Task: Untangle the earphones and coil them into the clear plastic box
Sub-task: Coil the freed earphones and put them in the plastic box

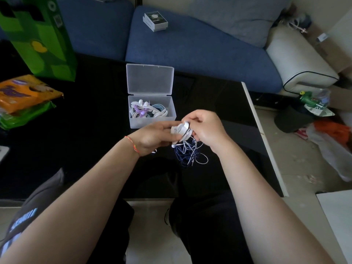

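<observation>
A coil of white earphone cable (182,132) is held between both hands just above the black table. My left hand (152,137) grips the coil from the left. My right hand (204,128) pinches it from the right, fingers curled over its top. Below the hands a tangle of dark blue and white earphone cables (190,154) lies on the table, one white earbud hanging near it. The clear plastic box (152,121) stands open behind the hands, lid up, holding several coiled earphones in white, purple and light blue.
The black table (85,149) ends at a white edge on the right. A green bag (38,35) and orange snack packets (24,94) sit at the left. A blue sofa (190,48) with a small box (155,21) lies behind. Clutter covers the floor at right.
</observation>
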A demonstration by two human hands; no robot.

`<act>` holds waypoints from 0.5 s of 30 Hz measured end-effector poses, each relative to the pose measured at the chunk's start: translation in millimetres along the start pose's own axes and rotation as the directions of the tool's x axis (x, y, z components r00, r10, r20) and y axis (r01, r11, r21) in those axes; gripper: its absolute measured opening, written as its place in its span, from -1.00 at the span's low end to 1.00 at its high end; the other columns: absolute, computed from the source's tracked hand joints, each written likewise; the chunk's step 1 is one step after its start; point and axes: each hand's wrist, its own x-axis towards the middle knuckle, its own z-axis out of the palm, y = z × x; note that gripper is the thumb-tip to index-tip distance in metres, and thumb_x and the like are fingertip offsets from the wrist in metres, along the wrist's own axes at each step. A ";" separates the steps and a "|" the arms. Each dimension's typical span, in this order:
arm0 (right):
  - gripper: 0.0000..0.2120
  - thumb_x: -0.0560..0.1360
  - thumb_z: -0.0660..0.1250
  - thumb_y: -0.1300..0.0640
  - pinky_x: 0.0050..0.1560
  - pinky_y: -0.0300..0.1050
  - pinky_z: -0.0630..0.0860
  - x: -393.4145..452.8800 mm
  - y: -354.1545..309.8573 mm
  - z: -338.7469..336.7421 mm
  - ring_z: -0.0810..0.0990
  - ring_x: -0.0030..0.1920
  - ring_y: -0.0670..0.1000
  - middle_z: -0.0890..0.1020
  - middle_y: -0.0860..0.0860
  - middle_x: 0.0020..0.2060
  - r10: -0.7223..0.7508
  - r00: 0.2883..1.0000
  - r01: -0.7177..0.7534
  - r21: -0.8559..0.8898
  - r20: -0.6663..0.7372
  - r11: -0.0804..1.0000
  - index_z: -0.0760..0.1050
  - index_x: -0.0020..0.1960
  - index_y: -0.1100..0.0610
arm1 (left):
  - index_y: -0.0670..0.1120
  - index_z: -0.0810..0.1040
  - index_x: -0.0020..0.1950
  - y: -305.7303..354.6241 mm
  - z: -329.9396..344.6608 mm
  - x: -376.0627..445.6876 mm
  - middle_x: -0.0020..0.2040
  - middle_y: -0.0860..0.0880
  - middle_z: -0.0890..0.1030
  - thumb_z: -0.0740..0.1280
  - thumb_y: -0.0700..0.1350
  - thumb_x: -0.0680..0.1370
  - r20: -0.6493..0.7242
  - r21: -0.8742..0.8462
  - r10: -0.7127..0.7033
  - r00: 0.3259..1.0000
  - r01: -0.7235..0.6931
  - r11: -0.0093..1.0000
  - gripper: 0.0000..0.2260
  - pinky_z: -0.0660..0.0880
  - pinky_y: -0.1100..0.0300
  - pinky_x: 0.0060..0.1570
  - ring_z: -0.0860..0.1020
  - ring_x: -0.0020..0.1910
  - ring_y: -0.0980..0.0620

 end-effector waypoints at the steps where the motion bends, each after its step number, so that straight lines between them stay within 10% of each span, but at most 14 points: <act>1: -0.87 0.57 0.35 0.23 -0.29 -0.22 0.49 0.3 0.9 2.3 0.56 -0.32 -0.11 0.65 -0.03 -0.24 -0.037 0.999 0.039 -0.098 0.028 0.994 0.66 -0.06 0.09 | -0.04 0.55 0.30 -1.0 -2.2 1.6 0.09 -0.03 0.67 0.46 -0.28 0.45 0.006 0.061 -0.025 1.000 0.025 0.998 -0.57 0.45 0.18 0.13 0.58 0.11 0.03; 15: -0.90 0.53 0.43 0.22 -0.37 -0.43 0.38 -9.6 -9.9 10.7 0.53 -0.41 -0.25 0.63 -0.14 -0.35 -0.181 0.983 0.184 -0.085 0.045 0.979 0.68 -0.13 0.07 | -0.09 0.52 0.27 5.1 -0.7 -5.8 -0.06 -0.01 0.63 0.38 -0.40 0.46 0.044 -0.091 -0.081 0.996 0.084 0.992 -0.58 0.61 0.19 -0.05 0.65 -0.07 0.10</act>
